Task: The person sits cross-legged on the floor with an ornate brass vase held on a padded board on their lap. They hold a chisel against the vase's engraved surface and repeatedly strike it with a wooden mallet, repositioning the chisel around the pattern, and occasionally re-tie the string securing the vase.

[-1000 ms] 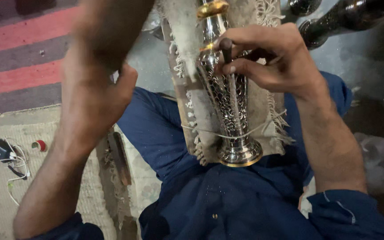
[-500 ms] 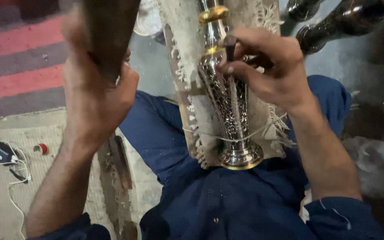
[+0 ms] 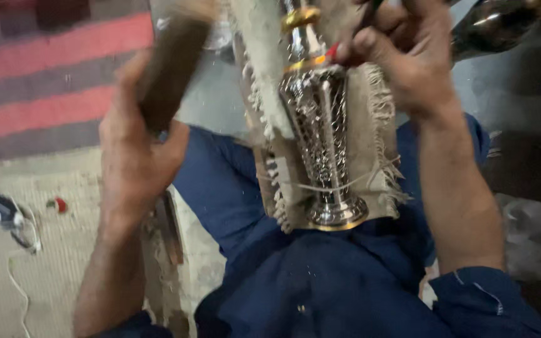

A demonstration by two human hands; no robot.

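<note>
A tall engraved silver vase (image 3: 320,134) with gold bands lies tied by string onto a frayed, cloth-padded board (image 3: 370,144) resting on my lap. My right hand (image 3: 402,56) is closed around a thin dark tool with a red tip, its point pressed against the vase's upper gold band. My left hand (image 3: 139,150) grips a thick dark wooden mallet (image 3: 170,62), raised to the left of the vase and blurred by motion.
My legs in blue trousers (image 3: 233,188) fill the lower middle. A wooden strip (image 3: 164,231) lies beside my left leg. A small charger with a white cable (image 3: 7,216) sits on the beige floor at left. Dark polished metal pieces (image 3: 496,25) lie upper right. A striped red mat (image 3: 32,75) is upper left.
My left hand has come nearer with the mallet, which now tilts toward the vase. The view has closed in and shifted. My right hand stays on the tool at the vase's neck.
</note>
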